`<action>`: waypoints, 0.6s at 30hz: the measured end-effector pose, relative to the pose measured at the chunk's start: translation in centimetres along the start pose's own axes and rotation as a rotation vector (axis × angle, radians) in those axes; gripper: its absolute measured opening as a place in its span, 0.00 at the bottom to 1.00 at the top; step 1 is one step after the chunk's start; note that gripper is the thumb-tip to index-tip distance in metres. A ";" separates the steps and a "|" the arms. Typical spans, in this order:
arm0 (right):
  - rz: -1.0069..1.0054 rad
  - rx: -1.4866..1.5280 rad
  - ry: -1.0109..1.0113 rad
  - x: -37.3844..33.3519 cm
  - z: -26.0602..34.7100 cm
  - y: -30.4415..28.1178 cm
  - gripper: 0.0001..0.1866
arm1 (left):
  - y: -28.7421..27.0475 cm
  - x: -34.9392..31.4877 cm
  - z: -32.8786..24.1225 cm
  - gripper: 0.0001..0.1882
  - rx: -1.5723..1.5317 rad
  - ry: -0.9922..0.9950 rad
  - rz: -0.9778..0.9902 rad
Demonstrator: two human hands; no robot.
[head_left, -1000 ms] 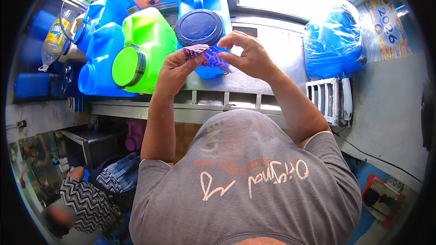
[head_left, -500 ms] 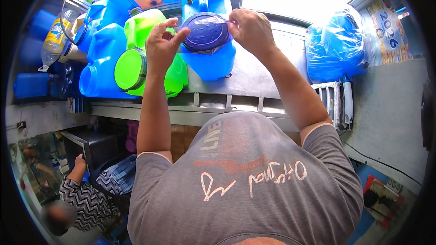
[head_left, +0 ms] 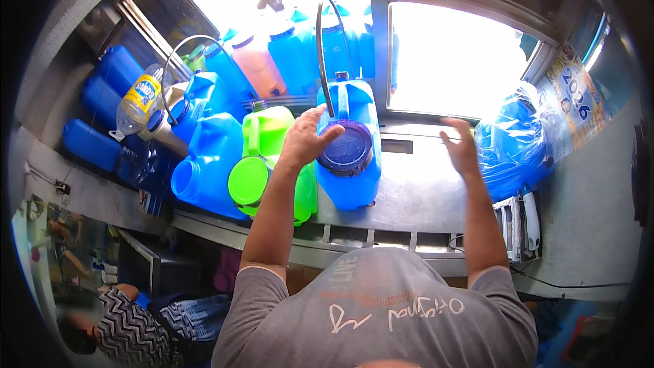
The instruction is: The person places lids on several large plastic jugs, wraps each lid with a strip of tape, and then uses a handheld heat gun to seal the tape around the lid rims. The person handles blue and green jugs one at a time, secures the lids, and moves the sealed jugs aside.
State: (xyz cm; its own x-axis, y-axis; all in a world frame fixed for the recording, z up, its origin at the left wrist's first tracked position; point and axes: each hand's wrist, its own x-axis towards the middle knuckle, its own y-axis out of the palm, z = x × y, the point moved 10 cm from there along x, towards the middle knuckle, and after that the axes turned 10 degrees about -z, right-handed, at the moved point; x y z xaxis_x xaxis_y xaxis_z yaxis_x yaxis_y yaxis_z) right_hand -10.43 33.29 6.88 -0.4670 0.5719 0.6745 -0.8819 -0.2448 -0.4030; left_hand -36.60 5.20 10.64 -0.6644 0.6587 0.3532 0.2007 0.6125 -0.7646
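Observation:
A blue water jug (head_left: 351, 189) stands on the metal counter, its wide dark-blue lid (head_left: 345, 146) facing me and dotted with drops. At the lid's left edge is my left hand (head_left: 304, 140), open, the thumb stretched toward the lid; whether it touches is not clear. My right hand (head_left: 461, 148) is raised to the right of the jug, empty and slightly blurred, with its fingers apart. Left of the jug stands a green jug (head_left: 276, 129) with a round green lid (head_left: 248, 181). A dark curved hose (head_left: 320, 48) comes down behind the blue jug's lid.
Another blue jug (head_left: 212, 146) and a clear bottle with a yellow label (head_left: 141, 99) are at the left. More jugs (head_left: 289, 48) line the window. A plastic-wrapped blue bundle (head_left: 511, 136) sits at the right. A person (head_left: 133, 327) is at lower left.
My right hand has left the lid and moved right, its fingers spreading. My left hand stays by the lid. The view has tilted up, showing more of the window and the jugs there.

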 end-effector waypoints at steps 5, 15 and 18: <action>-0.275 -1.055 0.289 -9.2 -14.1 -25.4 0.30 | 4.0 -1.1 -6.4 0.53 0.222 0.310 0.168; 0.178 -0.961 0.740 -24.8 -27.7 -35.0 0.40 | 4.9 -1.4 -7.6 0.55 0.203 0.407 0.170; 0.307 -0.901 0.792 -25.6 -28.5 -36.0 0.42 | 5.3 -1.3 -7.3 0.54 0.217 0.412 0.195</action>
State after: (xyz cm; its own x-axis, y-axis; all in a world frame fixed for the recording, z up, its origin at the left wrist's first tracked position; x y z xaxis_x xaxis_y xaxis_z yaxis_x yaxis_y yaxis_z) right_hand 35.14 49.73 -13.51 -0.2019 0.9784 0.0437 -0.2370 -0.0055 -0.9715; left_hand -29.44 10.74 10.06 -0.2812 0.8966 0.3422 0.1093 0.3842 -0.9167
